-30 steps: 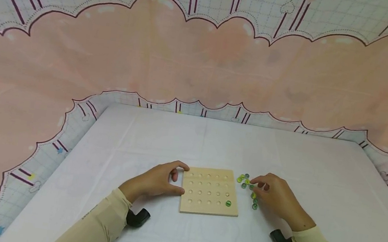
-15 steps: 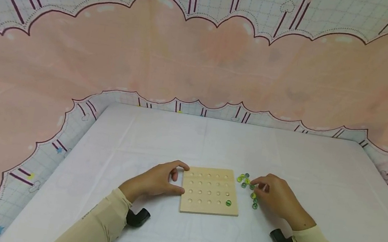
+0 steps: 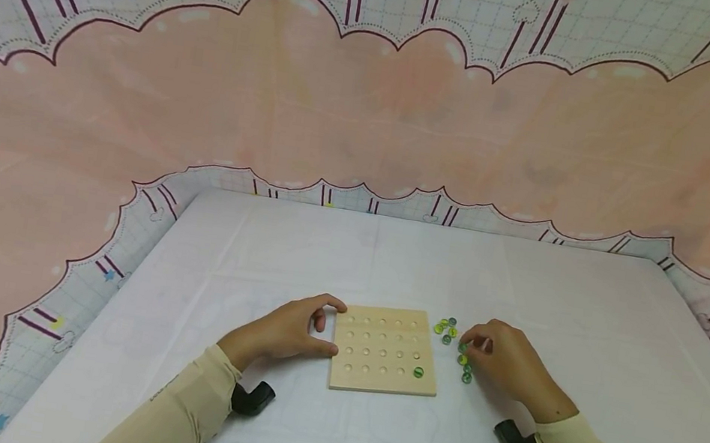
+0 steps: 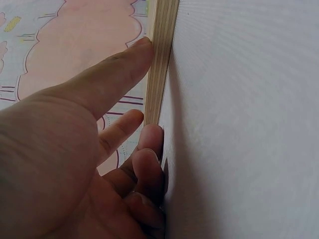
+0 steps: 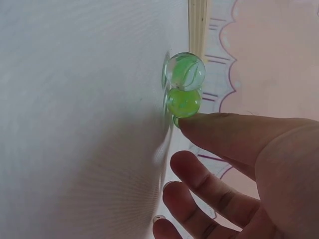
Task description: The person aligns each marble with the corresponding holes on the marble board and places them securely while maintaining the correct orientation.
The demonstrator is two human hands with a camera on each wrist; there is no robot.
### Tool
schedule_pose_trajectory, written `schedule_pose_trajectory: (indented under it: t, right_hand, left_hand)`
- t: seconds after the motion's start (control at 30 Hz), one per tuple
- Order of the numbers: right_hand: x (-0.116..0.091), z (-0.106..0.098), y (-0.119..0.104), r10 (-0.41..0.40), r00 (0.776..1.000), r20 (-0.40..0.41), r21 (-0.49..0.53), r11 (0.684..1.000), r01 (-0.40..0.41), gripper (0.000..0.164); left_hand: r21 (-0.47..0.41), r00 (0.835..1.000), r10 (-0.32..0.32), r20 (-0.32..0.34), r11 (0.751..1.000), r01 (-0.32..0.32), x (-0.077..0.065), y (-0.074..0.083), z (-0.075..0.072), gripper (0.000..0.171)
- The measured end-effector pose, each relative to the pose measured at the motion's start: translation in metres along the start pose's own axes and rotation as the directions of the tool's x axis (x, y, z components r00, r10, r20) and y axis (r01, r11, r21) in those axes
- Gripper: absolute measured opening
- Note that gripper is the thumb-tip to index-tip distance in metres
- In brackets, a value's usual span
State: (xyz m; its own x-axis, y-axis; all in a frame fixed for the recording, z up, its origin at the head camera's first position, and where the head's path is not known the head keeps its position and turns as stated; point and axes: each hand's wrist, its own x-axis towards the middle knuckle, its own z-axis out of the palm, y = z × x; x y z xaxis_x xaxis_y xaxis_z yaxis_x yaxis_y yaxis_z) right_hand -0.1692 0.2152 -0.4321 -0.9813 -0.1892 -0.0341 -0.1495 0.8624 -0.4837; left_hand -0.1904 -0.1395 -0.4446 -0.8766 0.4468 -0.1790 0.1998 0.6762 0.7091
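A square wooden board (image 3: 375, 343) with rows of shallow round dimples lies on the white table, and one green marble (image 3: 418, 373) sits in its near right dimple. My left hand (image 3: 288, 327) touches the board's left edge with thumb and forefinger spread apart; its other fingers bend loosely below. To the right of the board, my right hand (image 3: 502, 359) pinches a green marble (image 3: 463, 348) at the fingertips, low over the cloth. In the right wrist view the thumb (image 5: 214, 127) mostly hides that marble. Right beside it are a yellow-green marble (image 5: 184, 102) and a clear green-swirled marble (image 5: 186, 71).
Several loose green and yellow marbles (image 3: 447, 339) cluster by the board's far right corner. White cloth covers the table (image 3: 338, 439). A pink patterned curtain (image 3: 369, 118) hangs behind it. Black wrist mounts (image 3: 253, 398) stick out below both wrists.
The right fingertips have shifted slightly right and nearer, and the green marble at them has moved the same way, towards the nearer marbles. The left hand and board have stayed still.
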Motion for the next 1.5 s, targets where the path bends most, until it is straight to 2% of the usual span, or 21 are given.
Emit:
schedule_pose_trajectory:
  t: [0.43,0.77,1.2,1.5]
  right_hand:
    - [0.002,0.0,-0.002,-0.01,1.0,0.012,0.011,1.0,0.009,0.012]
    - [-0.003,-0.007,-0.01,0.008,1.0,0.001,-0.005,1.0,-0.008,0.012]
    - [-0.001,-0.008,-0.034,-0.13,0.991,-0.017,-0.018,0.991,0.13,0.011]
    - [0.002,-0.003,-0.041,-0.155,0.988,-0.012,-0.007,0.988,0.155,0.01]
  left_hand:
    - [0.012,1.0,-0.006,-0.002,1.0,0.006,-0.002,-0.001,-0.002,0.061]
    - [0.008,1.0,0.007,0.016,1.0,-0.007,0.001,-0.001,0.001,0.061]
    - [0.009,1.0,-0.009,0.01,1.0,0.009,0.0,0.002,-0.002,0.061]
    - [0.014,1.0,-0.01,0.01,1.0,0.009,0.0,0.001,-0.002,0.061]
